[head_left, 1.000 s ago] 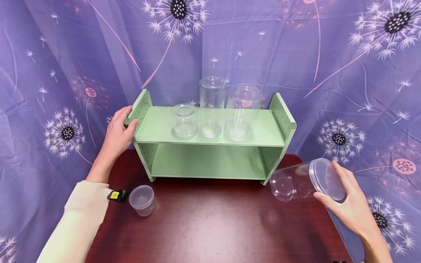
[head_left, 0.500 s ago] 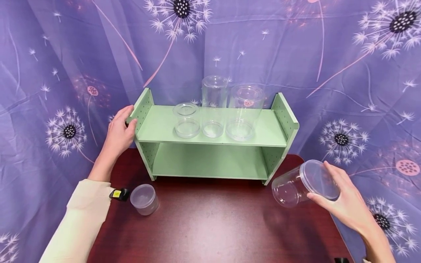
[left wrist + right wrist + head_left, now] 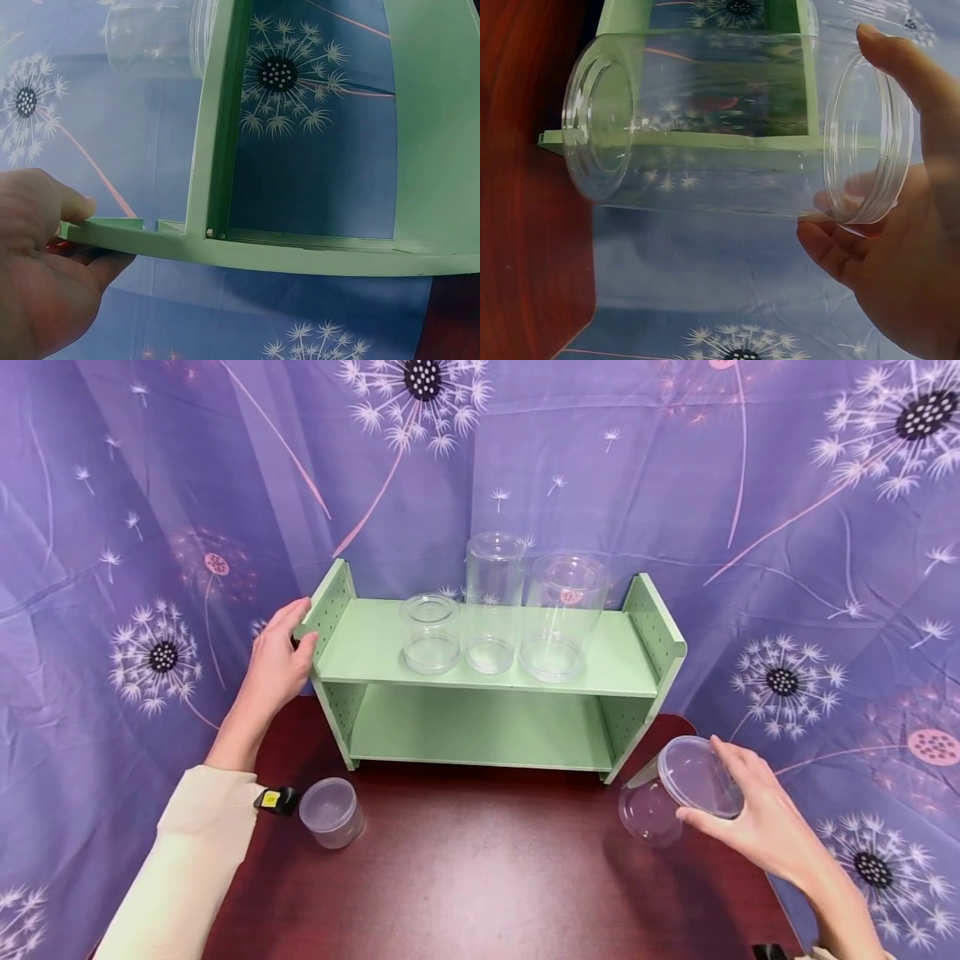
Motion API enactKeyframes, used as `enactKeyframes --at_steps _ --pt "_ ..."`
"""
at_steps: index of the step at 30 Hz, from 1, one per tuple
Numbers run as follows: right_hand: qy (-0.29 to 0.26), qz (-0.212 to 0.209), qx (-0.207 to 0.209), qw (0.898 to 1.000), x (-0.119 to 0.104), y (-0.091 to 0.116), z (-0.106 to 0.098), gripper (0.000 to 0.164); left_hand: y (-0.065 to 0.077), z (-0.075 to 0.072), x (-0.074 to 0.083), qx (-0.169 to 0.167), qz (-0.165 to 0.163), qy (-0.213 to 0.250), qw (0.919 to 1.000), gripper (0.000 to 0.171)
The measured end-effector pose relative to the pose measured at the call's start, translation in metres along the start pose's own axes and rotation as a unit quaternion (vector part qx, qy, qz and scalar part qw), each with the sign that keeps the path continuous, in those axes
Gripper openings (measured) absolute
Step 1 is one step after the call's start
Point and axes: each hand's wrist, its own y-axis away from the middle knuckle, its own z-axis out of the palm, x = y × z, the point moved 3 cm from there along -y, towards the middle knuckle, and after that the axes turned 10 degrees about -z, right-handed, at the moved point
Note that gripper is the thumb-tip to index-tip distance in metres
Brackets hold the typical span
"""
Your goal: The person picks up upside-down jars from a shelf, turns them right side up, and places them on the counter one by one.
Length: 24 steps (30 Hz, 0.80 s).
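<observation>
My left hand grips the upper front of the left side panel of a green two-tier shelf, thumb on one face and fingers on the other. My right hand holds a large clear plastic jar around its translucent lid. That jar leans in the head view, its base low over the table at the shelf's right. Along the top tier stand a short clear jar, a tall narrow clear jar and a tall wide clear jar.
A small lidded tub stands on the dark red table, close to my left wrist. Behind the shelf and at both sides hangs a purple dandelion-print curtain. The shelf's lower tier faces me.
The jar in my right hand has swung from lying nearly sideways to more upright, its base lower, and that hand has shifted left. My left hand keeps its grip on the shelf.
</observation>
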Motion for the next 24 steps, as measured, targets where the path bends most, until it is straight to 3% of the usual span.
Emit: enactKeyframes --at_steps 9,24 --pt "0.026 -0.021 -0.016 0.999 0.007 0.001 0.023 0.112 0.000 0.001 -0.001 -0.003 -0.003 0.002 1.0000 0.056" --pt "0.019 -0.009 -0.038 0.999 0.018 0.012 0.054 0.110 0.001 0.001 0.000 0.003 0.000 0.001 1.0000 0.056"
